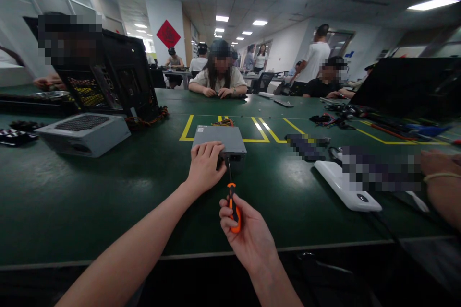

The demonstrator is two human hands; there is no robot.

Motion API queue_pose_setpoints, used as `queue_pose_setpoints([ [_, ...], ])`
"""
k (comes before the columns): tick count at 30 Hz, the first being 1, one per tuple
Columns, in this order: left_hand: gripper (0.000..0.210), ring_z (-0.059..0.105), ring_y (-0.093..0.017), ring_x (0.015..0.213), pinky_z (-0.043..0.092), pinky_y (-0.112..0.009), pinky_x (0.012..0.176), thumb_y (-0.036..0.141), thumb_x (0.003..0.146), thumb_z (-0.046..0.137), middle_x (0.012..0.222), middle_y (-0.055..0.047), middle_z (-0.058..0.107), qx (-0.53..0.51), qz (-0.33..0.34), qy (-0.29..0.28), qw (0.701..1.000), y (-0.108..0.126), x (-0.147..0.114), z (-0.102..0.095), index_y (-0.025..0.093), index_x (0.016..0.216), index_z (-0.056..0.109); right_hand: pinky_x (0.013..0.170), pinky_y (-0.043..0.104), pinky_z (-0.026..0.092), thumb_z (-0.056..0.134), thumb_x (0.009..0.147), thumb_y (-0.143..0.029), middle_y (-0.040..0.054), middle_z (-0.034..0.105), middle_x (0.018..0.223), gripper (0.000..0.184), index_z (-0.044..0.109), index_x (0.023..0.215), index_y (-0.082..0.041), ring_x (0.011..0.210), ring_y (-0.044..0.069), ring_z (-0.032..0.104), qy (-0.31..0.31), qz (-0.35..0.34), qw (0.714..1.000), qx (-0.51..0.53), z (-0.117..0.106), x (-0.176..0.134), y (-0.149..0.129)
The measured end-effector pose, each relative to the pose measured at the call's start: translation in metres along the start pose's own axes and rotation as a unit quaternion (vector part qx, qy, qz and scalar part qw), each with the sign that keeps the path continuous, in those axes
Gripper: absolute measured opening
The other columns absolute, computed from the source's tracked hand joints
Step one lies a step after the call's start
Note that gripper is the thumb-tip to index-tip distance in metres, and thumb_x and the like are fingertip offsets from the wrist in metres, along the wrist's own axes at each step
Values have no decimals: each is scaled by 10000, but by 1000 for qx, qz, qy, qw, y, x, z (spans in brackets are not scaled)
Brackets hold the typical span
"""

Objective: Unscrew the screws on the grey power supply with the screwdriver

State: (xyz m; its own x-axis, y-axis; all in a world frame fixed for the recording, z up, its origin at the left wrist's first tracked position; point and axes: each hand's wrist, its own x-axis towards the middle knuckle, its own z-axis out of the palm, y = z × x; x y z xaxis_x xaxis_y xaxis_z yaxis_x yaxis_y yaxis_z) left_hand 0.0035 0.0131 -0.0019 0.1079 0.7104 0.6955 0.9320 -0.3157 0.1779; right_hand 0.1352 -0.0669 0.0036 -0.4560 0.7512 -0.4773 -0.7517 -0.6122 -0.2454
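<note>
A grey computer power supply unit lies on the green table in front of me, its wires bunched at the far end. My left hand grips its near left side, fingers over the top and thumb low by the front face. In my right hand is an orange and black screwdriver, held by the handle and pointing away from me. The shaft reaches the front face of the unit, just left of its socket. Whether the tip sits in a screw cannot be made out.
To the left are a second power supply and a black computer case. A white slab-like device and cables lie right. Another person's hand is at the right edge; a person sits opposite.
</note>
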Motion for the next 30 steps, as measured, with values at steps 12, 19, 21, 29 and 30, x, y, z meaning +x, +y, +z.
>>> queue_pose_setpoints([
  [12, 364, 435, -238, 1120, 259, -411, 948, 271, 769, 559, 1198, -78, 518, 3, 19, 2, 1000, -2, -1, 1, 225, 1120, 476, 320, 88, 272, 421, 875, -194, 54, 529, 673, 208, 552, 765, -76, 483, 36, 447, -15, 18, 1000, -11, 1, 1, 3],
  [19, 124, 427, -217, 1143, 207, -450, 979, 232, 836, 500, 1251, -62, 472, 19, 96, 0, 995, -5, -5, 1, 259, 930, 576, 389, 92, 362, 381, 896, -197, 39, 537, 685, 225, 558, 833, -72, 514, 34, 469, -34, 30, 999, 21, 1, -1, -2],
  [21, 115, 438, -208, 1131, 198, -459, 978, 228, 851, 483, 1229, -54, 492, 16, 123, 2, 992, -6, -5, 2, 257, 882, 591, 405, 96, 367, 364, 902, -199, 28, 527, 664, 243, 560, 863, -61, 498, 28, 462, -33, 26, 999, 14, 2, 1, -2],
  [29, 87, 485, -201, 1052, 232, -451, 930, 218, 832, 535, 1155, -36, 548, -5, 137, 39, 990, -9, -4, 9, 252, 837, 615, 815, 328, 491, 450, 846, -418, 96, 482, 1186, 448, 383, 1246, -229, 969, 170, 550, -51, -298, 836, -458, -29, -6, -16],
  [30, 89, 483, -203, 1054, 235, -450, 928, 223, 833, 534, 1159, -37, 547, -5, 137, 36, 990, -9, -4, 9, 253, 845, 617, 873, 369, 467, 484, 828, -406, 100, 417, 1269, 509, 332, 1289, -252, 1068, 197, 500, -83, -366, 743, -555, -34, -10, -21],
])
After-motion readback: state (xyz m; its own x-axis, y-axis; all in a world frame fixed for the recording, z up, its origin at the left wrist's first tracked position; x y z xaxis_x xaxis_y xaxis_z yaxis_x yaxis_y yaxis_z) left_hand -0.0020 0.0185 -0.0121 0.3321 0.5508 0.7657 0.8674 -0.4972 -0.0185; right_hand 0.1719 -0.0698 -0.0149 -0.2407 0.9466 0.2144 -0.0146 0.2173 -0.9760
